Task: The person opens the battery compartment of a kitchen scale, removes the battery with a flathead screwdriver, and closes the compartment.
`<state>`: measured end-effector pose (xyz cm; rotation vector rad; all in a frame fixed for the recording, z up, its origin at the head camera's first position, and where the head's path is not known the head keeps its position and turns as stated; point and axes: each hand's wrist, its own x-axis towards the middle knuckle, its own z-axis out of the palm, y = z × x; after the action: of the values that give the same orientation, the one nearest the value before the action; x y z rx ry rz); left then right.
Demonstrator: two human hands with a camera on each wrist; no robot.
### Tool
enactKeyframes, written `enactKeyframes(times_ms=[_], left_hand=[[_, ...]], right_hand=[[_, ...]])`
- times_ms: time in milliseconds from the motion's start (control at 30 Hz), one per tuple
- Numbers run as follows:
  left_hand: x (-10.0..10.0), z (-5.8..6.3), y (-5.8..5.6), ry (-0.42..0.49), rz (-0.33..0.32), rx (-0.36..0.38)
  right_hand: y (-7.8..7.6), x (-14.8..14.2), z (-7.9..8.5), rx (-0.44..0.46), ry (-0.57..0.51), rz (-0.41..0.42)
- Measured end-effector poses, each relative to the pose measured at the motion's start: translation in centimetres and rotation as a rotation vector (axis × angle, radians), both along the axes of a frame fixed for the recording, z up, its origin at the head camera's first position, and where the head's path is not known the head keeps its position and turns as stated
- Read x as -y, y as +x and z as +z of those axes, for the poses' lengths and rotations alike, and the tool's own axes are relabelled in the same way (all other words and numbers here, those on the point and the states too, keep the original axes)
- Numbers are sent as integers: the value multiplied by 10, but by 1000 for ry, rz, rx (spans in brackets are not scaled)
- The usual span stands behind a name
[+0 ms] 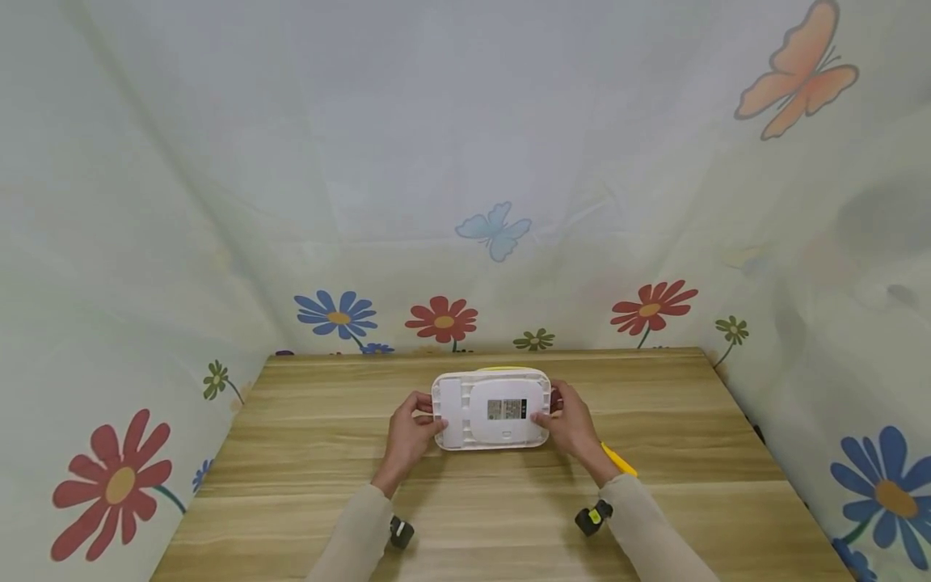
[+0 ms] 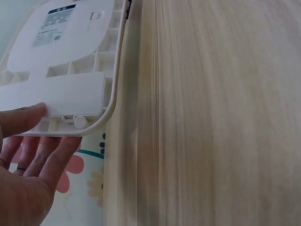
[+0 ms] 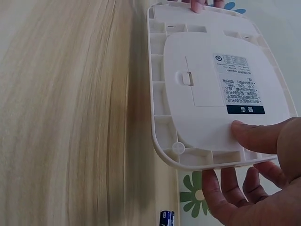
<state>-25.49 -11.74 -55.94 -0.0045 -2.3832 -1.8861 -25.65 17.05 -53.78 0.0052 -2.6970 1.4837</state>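
Observation:
Both hands hold up a white kitchen scale (image 1: 454, 408), tilted so that its ribbed underside faces me. A printed label (image 3: 240, 84) and the outline of a battery cover (image 3: 203, 89) show on that side, with a small round foot (image 2: 81, 122) near a corner. My left hand (image 1: 409, 432) grips the left end, thumb on the underside and fingers behind the edge. At the other end, my right hand (image 1: 572, 422) pinches the scale in the same way, its thumb beside the label. The scale's top face is hidden.
A wooden table (image 1: 305, 485) lies below, with flower-printed cloth (image 1: 400, 178) behind and at the sides. A yellow strip (image 1: 618, 458) shows beside the right wrist, and a yellow edge (image 1: 505, 369) behind the scale. The right wrist view shows a blue battery (image 3: 167, 218).

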Motion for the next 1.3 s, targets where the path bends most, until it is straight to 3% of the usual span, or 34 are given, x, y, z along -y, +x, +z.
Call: enactKeyframes(times_ms=[500,1300], left_hand=[[-1,-3,-4,-41,19,-38],[0,-9,-5,41,3,-34]], right_hand=[[-1,1,-5,-71,-100,2],[2,1,-16,-105,-123,-13]])
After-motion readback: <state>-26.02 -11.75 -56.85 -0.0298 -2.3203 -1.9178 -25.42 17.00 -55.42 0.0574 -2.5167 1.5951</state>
